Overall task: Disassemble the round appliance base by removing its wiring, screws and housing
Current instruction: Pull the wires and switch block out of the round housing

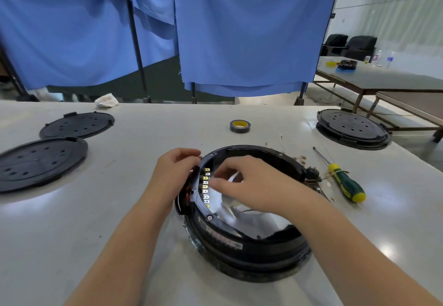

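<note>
meanwhile both hands, left (pixel 176 171) and right (pixel 249 183), grip the upward-opening round base (pixel 251 245) at its left rim.

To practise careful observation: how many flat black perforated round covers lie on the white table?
3: two at the table's left, one far and one nearer; one at the far right, seemingly atop another base. None appears hidden.

Black base (pixel 249 245), green-and-yellow screwdriver (pixel 345 181), blue curtains (pixel 239 30).

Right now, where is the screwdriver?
In the head view, the green-and-yellow screwdriver lies on the white table, just right of the round appliance base, untouched by either hand.
</note>
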The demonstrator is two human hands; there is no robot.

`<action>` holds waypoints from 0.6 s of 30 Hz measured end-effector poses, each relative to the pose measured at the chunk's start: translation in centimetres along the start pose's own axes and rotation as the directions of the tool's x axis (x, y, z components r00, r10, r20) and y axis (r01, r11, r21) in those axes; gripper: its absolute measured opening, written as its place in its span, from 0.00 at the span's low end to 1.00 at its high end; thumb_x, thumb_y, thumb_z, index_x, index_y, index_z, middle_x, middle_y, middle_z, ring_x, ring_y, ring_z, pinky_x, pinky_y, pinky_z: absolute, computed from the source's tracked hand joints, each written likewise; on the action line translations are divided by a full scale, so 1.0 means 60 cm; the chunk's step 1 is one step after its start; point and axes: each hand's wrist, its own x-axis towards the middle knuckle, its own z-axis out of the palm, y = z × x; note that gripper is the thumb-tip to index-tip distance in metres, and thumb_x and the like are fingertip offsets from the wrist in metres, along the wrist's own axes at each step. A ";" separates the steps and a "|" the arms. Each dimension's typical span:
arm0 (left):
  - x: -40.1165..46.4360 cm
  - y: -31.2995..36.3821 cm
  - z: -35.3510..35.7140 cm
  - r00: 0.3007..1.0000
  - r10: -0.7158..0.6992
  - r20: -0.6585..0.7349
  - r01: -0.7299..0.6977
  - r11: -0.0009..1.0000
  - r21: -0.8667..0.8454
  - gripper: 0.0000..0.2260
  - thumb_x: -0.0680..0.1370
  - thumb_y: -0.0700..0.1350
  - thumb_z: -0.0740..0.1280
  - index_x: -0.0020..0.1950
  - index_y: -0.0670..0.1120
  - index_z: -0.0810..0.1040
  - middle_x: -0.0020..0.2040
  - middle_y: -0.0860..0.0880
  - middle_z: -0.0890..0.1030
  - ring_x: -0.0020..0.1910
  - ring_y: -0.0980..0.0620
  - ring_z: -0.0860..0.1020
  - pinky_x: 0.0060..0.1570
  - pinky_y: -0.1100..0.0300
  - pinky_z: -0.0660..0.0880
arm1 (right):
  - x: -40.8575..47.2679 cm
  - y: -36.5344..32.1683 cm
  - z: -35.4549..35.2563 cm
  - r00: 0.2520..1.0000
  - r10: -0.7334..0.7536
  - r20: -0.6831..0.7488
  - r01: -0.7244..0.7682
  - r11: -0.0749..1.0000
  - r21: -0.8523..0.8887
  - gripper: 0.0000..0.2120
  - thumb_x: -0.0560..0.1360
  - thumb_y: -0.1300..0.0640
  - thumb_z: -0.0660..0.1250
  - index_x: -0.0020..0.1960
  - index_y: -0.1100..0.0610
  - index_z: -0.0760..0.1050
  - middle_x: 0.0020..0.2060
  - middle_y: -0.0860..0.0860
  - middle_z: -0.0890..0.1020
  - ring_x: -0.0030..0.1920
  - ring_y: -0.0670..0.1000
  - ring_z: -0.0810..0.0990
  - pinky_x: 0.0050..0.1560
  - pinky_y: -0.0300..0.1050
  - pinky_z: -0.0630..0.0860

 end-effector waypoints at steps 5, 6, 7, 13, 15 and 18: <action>-0.005 -0.004 0.006 0.995 0.103 0.011 -0.104 0.980 0.168 0.10 0.69 0.40 0.76 0.47 0.50 0.81 0.43 0.54 0.83 0.40 0.57 0.82 0.36 0.66 0.75 | -0.024 0.001 0.035 0.998 -0.015 0.054 0.016 0.999 -0.029 0.13 0.73 0.36 0.61 0.47 0.43 0.77 0.40 0.40 0.80 0.41 0.39 0.77 0.45 0.42 0.76; -0.005 -0.003 0.006 0.994 0.112 0.019 -0.113 0.973 0.202 0.11 0.68 0.41 0.76 0.48 0.50 0.81 0.43 0.54 0.83 0.40 0.58 0.82 0.36 0.66 0.75 | -0.027 0.003 0.038 0.998 -0.030 0.055 0.031 0.999 -0.026 0.14 0.74 0.36 0.60 0.47 0.44 0.77 0.39 0.40 0.80 0.40 0.39 0.77 0.45 0.42 0.76; -0.004 -0.003 0.006 0.993 0.118 0.026 -0.121 0.966 0.229 0.12 0.68 0.41 0.77 0.49 0.50 0.81 0.43 0.54 0.82 0.39 0.58 0.81 0.36 0.66 0.75 | -0.029 0.005 0.038 0.998 -0.048 0.044 0.050 0.998 -0.027 0.14 0.75 0.38 0.60 0.47 0.45 0.78 0.40 0.40 0.81 0.41 0.39 0.78 0.46 0.43 0.76; -0.009 0.003 0.002 0.994 0.097 0.057 -0.110 0.944 0.313 0.13 0.68 0.42 0.75 0.50 0.52 0.80 0.45 0.55 0.81 0.37 0.57 0.79 0.34 0.62 0.76 | -0.030 0.030 0.007 0.997 -0.078 -0.003 0.078 0.996 -0.054 0.03 0.74 0.53 0.68 0.46 0.47 0.80 0.42 0.43 0.83 0.45 0.40 0.79 0.53 0.44 0.76; -0.012 0.002 0.006 0.991 0.129 0.041 -0.135 0.930 0.342 0.13 0.68 0.42 0.73 0.50 0.53 0.79 0.45 0.57 0.81 0.37 0.57 0.80 0.37 0.61 0.78 | -0.032 0.043 -0.019 0.997 -0.069 -0.036 0.067 0.995 -0.068 0.06 0.73 0.56 0.69 0.47 0.47 0.81 0.43 0.40 0.82 0.46 0.37 0.78 0.52 0.38 0.75; -0.017 0.001 0.014 0.982 0.185 0.027 -0.182 0.913 0.365 0.13 0.68 0.41 0.72 0.48 0.55 0.79 0.44 0.59 0.81 0.35 0.63 0.79 0.35 0.64 0.75 | -0.031 0.060 -0.059 1.000 -0.012 -0.002 0.011 0.990 -0.142 0.07 0.74 0.55 0.69 0.46 0.43 0.80 0.42 0.37 0.80 0.44 0.35 0.76 0.44 0.31 0.70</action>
